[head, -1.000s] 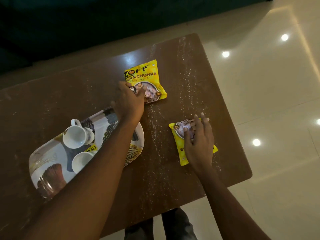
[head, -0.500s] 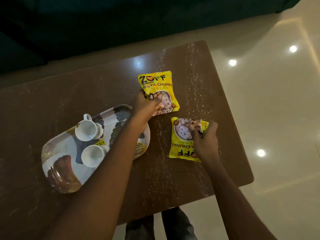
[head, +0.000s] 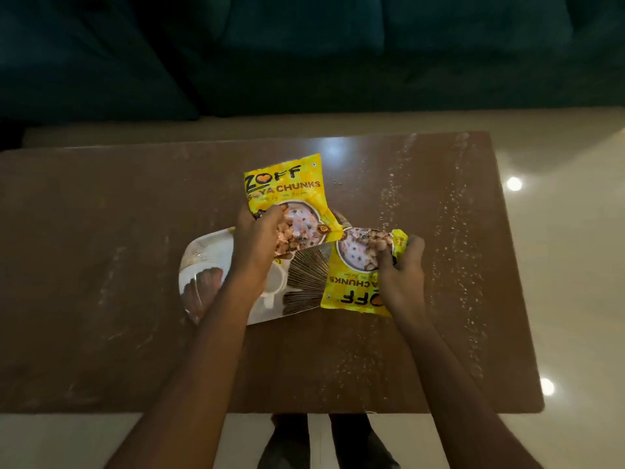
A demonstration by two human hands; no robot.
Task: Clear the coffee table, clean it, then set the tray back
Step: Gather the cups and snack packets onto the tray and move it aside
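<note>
Head view: on the brown coffee table [head: 101, 265], a patterned tray [head: 209, 245] sits near the middle, and the left forearm partly hides a white cup [head: 275, 282] on it. The left hand [head: 257, 242] reaches forward over the tray, fingers curled, pinching the near edge of the first soya chunks packet [head: 287, 187]. Just beside it, the right hand [head: 402, 275] grips the upside-down second soya chunks packet [head: 351, 289] at its far right corner. White specks [head: 449, 231] streak the table's right end.

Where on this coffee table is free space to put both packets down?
Free: the wide table stretch left of the tray, and the strip behind it. Crowded: the middle, where the left hand grips the far packet and the right hand the near packet. White crumbs litter the right side.
</note>
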